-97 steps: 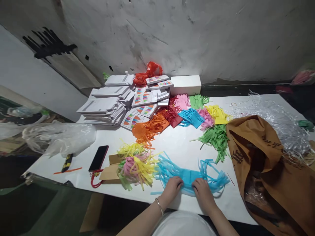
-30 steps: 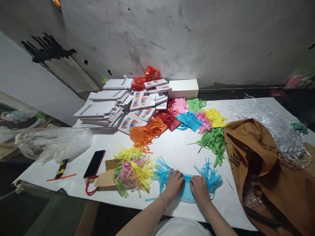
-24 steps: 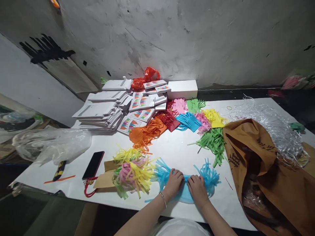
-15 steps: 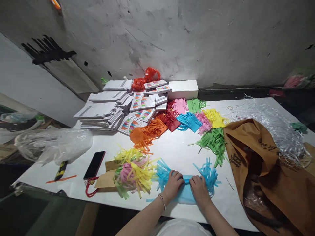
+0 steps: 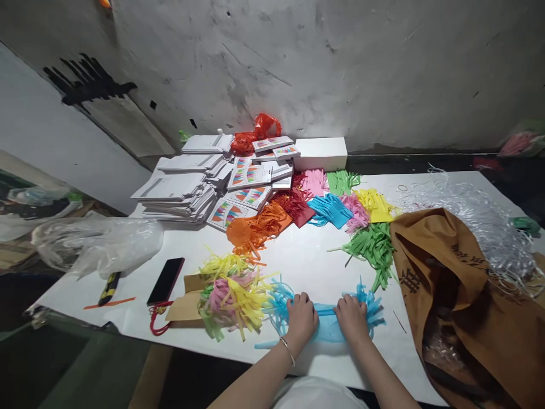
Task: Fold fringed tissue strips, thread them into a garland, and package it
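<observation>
A sheet of blue tissue paper (image 5: 327, 330) with fringed ends lies at the table's front edge, a folded or rolled band running across it. My left hand (image 5: 303, 316), with a bracelet at the wrist, grips the band's left part, fingers curled over it. On the band's right part, my right hand (image 5: 352, 316) is closed in the same way. Blue fringe spreads out beyond both hands; what lies under the fingers is hidden. Just left of the paper is a bunch of yellow, pink and green paper tassels (image 5: 238, 298) on brown card (image 5: 185, 308).
Farther back lie orange tassels (image 5: 259, 227), green tassels (image 5: 371, 247) and stacked white packets (image 5: 174, 187). A phone (image 5: 166, 281) and a yellow-black cutter (image 5: 109, 288) are on the left. At right are a brown bag (image 5: 434, 244) and silvery strands (image 5: 477, 218).
My hands have moved slightly apart along the blue tissue paper, with the fingers more curled. The flat part on the near side looks shorter.
</observation>
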`<state>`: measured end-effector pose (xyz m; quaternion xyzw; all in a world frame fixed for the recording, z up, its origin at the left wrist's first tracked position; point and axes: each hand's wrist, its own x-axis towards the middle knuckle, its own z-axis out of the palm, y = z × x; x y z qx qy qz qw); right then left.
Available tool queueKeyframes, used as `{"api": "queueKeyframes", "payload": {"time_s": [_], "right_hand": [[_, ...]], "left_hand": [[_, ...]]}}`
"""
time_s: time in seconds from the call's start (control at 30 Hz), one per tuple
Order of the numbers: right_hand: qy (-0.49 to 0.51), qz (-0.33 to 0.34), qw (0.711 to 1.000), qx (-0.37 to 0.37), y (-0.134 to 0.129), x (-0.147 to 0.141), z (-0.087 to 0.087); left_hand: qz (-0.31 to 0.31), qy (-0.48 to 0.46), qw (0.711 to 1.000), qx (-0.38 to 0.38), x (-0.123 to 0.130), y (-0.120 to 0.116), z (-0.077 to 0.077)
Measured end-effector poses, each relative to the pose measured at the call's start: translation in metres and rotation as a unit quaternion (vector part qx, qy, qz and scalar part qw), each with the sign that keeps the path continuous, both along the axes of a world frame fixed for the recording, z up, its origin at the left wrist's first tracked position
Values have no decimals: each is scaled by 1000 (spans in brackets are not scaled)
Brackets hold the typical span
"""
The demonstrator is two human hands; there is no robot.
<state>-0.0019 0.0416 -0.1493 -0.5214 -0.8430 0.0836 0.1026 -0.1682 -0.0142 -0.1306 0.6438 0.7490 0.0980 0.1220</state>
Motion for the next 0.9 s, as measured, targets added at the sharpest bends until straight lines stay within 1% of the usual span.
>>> {"api": "queueKeyframes", "payload": {"time_s": [0.03,0.1,0.2,0.27,0.33,0.43,0.57,0.67,0.77,0.9], "right_hand": [[2,-1,1000,-1,1,-1,2],[13,20,1000,-2,1,-2,5],[39,113,993,-7,-5,-5,4],[55,165,985,-9,-12,-6,0],[66,182,981,-5,-16,-8,-5],[74,184,980,4,-18,-12,-13],[73,174,982,15,-16,-19,-18],[65,156,985,22,-18,-24,-20],[54,132,989,25,-19,-22,-20],[47,86,995,18,-16,-9,-15]], "left_hand": [[-4,5,1000,-1,2,2,0],[-36,8,999,-1,2,2,0],[-113,-1,994,2,-4,-1,-1],[-150,-7,989,5,-10,-4,-1],[-178,-15,984,7,-14,-5,-2],[-203,-31,979,7,-18,0,-4],[-193,-54,980,10,-23,5,-5],[-177,-64,982,12,-25,1,-6],[-141,-60,988,7,-24,-4,-10],[-83,-38,996,-6,-17,-7,-13]]}}
